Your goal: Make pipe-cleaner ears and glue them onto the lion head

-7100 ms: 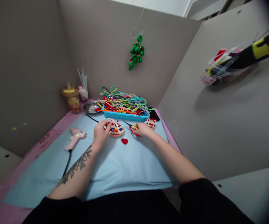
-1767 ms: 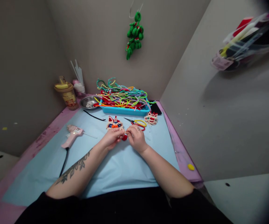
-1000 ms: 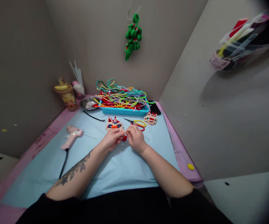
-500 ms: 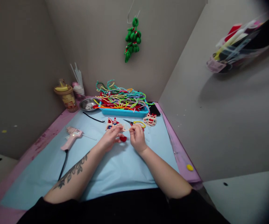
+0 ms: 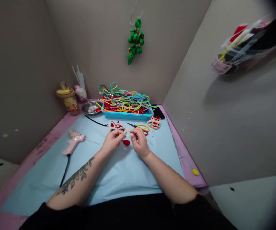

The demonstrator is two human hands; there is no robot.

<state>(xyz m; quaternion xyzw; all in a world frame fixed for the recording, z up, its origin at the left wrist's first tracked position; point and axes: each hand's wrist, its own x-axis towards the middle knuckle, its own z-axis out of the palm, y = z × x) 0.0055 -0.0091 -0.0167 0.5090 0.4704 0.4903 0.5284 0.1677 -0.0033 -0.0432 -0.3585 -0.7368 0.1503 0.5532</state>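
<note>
A short, curved cream pipe cleaner [image 5: 127, 133] spans the gap between my two hands, above the blue sheet. My left hand [image 5: 115, 140] pinches its left end between thumb and fingertips. At the other end are the bent fingers of my right hand [image 5: 140, 142], closed around the tip; the exact contact is small and blurred. Just below the fingertips lies a red half-round piece [image 5: 126, 142]. Behind my left hand sits a red, cream and blue pipe-cleaner lion head [image 5: 117, 125], partly hidden. Scissors [image 5: 142, 127] with yellow and red handles lie behind my right hand.
A blue tray [image 5: 128, 117] heaped with coloured pipe cleaners stands at the back, beside a metal bowl [image 5: 90, 108]. A second lion head [image 5: 154, 122] lies right. The pink glue gun [image 5: 74, 142] rests left, its cord trailing forward. Walls enclose the table.
My left fingers have drawn together into a tighter pinch, uncovering more of the red piece. My right hand has shifted slightly left, its fingers changing position on the pipe cleaner.
</note>
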